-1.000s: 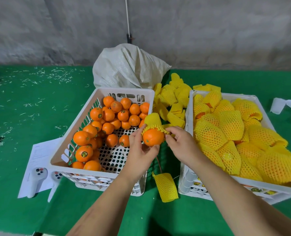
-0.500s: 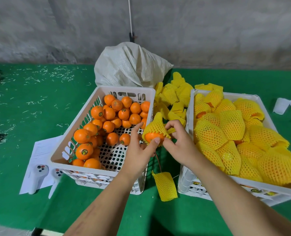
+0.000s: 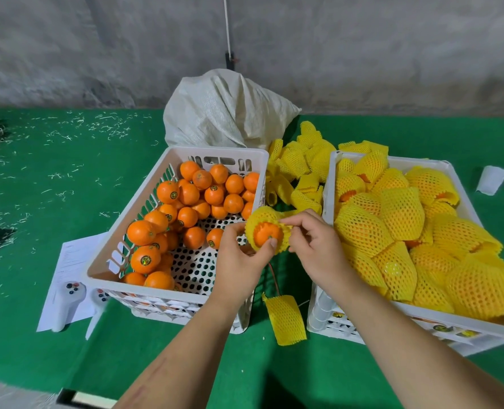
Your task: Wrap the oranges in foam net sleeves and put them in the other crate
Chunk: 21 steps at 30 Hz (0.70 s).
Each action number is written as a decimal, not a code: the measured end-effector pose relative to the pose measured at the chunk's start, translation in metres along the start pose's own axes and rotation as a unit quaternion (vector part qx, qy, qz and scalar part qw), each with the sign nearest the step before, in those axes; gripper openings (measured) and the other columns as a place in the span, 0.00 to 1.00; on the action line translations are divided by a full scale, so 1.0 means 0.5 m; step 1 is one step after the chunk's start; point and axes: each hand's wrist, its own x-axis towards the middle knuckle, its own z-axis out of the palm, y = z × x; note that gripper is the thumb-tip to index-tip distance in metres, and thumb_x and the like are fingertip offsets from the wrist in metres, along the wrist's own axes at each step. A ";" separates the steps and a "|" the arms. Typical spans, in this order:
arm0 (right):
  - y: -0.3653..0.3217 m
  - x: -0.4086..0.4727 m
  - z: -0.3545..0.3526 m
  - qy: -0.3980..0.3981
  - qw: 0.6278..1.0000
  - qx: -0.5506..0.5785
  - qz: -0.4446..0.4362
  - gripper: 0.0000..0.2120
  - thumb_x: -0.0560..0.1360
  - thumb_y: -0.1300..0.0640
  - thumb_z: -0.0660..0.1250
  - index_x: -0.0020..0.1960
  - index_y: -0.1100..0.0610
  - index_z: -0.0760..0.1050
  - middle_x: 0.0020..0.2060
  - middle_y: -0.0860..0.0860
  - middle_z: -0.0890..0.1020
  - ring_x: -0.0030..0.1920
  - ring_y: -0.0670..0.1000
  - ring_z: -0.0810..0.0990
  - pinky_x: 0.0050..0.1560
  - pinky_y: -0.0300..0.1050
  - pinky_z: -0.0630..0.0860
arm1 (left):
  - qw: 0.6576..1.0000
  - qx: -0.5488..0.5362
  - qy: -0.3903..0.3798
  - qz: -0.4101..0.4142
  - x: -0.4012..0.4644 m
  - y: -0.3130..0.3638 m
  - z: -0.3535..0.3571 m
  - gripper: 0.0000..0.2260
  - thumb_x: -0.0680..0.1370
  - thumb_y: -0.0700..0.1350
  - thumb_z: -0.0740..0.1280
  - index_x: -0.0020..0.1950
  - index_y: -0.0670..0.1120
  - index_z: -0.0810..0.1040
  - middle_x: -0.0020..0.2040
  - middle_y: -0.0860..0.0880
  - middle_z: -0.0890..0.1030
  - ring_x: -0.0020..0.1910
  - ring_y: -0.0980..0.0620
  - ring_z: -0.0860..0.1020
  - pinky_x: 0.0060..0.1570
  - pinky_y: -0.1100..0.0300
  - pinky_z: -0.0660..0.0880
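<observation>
Left hand grips an orange from below and the side, one fingertip pressed on its exposed face. A yellow foam net sleeve covers most of that orange, its open rim ringing the bare orange face that points at the camera. Right hand pinches the sleeve rim on the orange's right side, between thumb and forefinger. Orange and sleeve are held in the air over the gap between the two crates, just beside the near right corner of the left crate. Left crate is white, perforated, and holds loose unwrapped oranges piled toward its left and far sides. Right crate is white and packed with wrapped oranges in yellow net. A pile of empty sleeves lies between the crates at the far end; one spare sleeve lies flat on the green table near the front. White woven sack sits behind the left crate. Two white controllers rest on a paper sheet left of that crate.
</observation>
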 end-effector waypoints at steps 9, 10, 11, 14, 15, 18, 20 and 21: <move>0.000 0.009 0.008 -0.100 0.992 -0.044 0.064 0.27 0.79 0.59 0.64 0.77 0.48 0.70 0.63 0.43 0.72 0.61 0.35 0.72 0.60 0.28 0.68 | 0.998 0.035 -0.052 0.031 0.005 -0.015 -0.015 0.34 0.74 0.59 0.78 0.77 0.58 0.67 0.71 0.52 0.73 0.73 0.51 0.72 0.69 0.44 0.75; 0.000 0.007 0.006 -0.081 0.994 -0.045 0.057 0.26 0.80 0.64 0.63 0.76 0.50 0.71 0.62 0.45 0.73 0.58 0.35 0.73 0.57 0.28 0.69 | 0.996 0.058 -0.046 0.042 0.005 -0.013 -0.012 0.33 0.74 0.60 0.77 0.76 0.58 0.69 0.71 0.54 0.74 0.72 0.53 0.72 0.69 0.44 0.75; 0.001 0.004 0.004 -0.061 0.996 -0.047 0.046 0.25 0.80 0.68 0.62 0.75 0.52 0.73 0.59 0.47 0.73 0.53 0.36 0.75 0.53 0.27 0.70 | 0.997 0.050 -0.039 0.042 0.005 -0.013 -0.009 0.32 0.74 0.59 0.77 0.75 0.58 0.70 0.70 0.55 0.75 0.71 0.52 0.73 0.68 0.43 0.76; 0.001 -0.004 0.008 -0.034 0.998 -0.061 -0.002 0.21 0.82 0.68 0.63 0.72 0.55 0.76 0.52 0.46 0.73 0.45 0.41 0.76 0.45 0.28 0.70 | 1.000 -0.006 -0.008 0.009 0.008 -0.013 -0.006 0.30 0.74 0.57 0.79 0.72 0.56 0.72 0.67 0.53 0.78 0.67 0.50 0.78 0.65 0.41 0.78; 0.001 -0.006 0.011 -0.035 0.997 -0.068 -0.012 0.20 0.82 0.66 0.63 0.72 0.55 0.76 0.51 0.45 0.73 0.44 0.42 0.76 0.44 0.28 0.70 | 1.000 -0.021 0.002 -0.001 0.009 -0.014 -0.007 0.29 0.74 0.57 0.80 0.71 0.57 0.72 0.66 0.53 0.79 0.66 0.50 0.79 0.63 0.41 0.79; -0.003 -0.008 0.012 -0.020 0.997 -0.069 -0.018 0.15 0.81 0.64 0.66 0.65 0.53 0.80 0.49 0.41 0.73 0.44 0.42 0.78 0.42 0.28 0.70 | 0.999 -0.044 0.008 -0.018 0.010 -0.017 -0.009 0.32 0.72 0.58 0.81 0.71 0.57 0.72 0.67 0.52 0.80 0.66 0.48 0.79 0.62 0.41 0.79; -0.008 -0.005 0.008 -0.013 0.999 -0.023 0.021 0.13 0.78 0.60 0.68 0.59 0.45 0.80 0.50 0.42 0.75 0.47 0.43 0.79 0.45 0.32 0.73 | 0.999 -0.035 0.002 -0.010 0.010 -0.019 -0.011 0.33 0.71 0.57 0.82 0.72 0.56 0.72 0.68 0.52 0.79 0.68 0.47 0.78 0.65 0.41 0.78; -0.013 -0.003 0.005 -0.020 0.998 0.016 0.058 0.13 0.76 0.55 0.69 0.57 0.40 0.77 0.51 0.44 0.76 0.49 0.43 0.79 0.47 0.35 0.75 | 1.000 -0.030 -0.002 -0.006 0.011 -0.019 -0.011 0.34 0.71 0.56 0.82 0.73 0.56 0.71 0.69 0.52 0.78 0.69 0.48 0.77 0.66 0.41 0.77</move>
